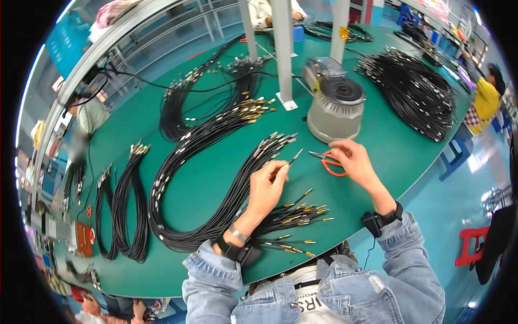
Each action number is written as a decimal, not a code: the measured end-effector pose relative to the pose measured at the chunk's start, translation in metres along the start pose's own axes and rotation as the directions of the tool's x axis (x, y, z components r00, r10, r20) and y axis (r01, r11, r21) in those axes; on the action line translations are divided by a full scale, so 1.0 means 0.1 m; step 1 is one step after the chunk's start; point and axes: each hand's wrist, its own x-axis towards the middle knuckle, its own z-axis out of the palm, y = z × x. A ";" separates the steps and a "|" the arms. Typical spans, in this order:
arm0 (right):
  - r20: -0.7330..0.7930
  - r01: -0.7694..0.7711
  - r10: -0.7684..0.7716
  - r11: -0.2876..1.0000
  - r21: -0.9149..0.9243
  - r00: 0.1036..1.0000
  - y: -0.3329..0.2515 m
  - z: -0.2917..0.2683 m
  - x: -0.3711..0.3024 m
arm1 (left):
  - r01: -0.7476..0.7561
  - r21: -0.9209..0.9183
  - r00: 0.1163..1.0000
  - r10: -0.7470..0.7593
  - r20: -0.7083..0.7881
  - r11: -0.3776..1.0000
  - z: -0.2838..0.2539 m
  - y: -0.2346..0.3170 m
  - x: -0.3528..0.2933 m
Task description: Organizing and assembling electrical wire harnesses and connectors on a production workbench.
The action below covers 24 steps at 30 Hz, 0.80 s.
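My left hand [265, 186] pinches a black cable near its tip, and the metal cable end [295, 156] sticks out past the fingers to the upper right. A large curved bundle of black cables [189, 146] passes beneath my left wrist. My right hand [353, 161] has its fingers closed at the red handles of small scissors [335, 173]. Their blades point left toward the cable end, with a small gap between. Several cable ends with yellow bands [302, 216] fan out below and right of my left hand.
A grey machine [335, 116] with a round black top stands on the green table [291, 121] beyond my hands. A heap of black cables [413, 92] lies at the far right, looped bundles [129, 210] at left. Metal posts [283, 54] rise behind. Other people sit around.
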 end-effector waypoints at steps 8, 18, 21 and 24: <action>0.075 -0.287 0.359 0.586 0.758 0.930 -0.23 0.04 0.54 | 0.008 -0.139 0.999 -0.015 -0.049 0.990 0.01 -0.04 -0.02; -0.063 -0.089 0.548 0.246 0.965 0.834 -0.41 0.54 1.10 | -0.056 -0.155 0.993 0.039 -0.112 0.986 -0.02 -0.02 -0.06; -0.133 -0.078 0.603 0.310 0.947 0.786 -0.39 0.60 1.20 | -0.076 -0.169 0.990 0.055 -0.126 0.983 -0.01 -0.02 -0.06; -0.144 -0.069 0.619 0.307 0.949 0.772 -0.36 0.63 1.22 | -0.084 -0.212 0.987 0.053 -0.150 0.974 -0.01 -0.02 -0.06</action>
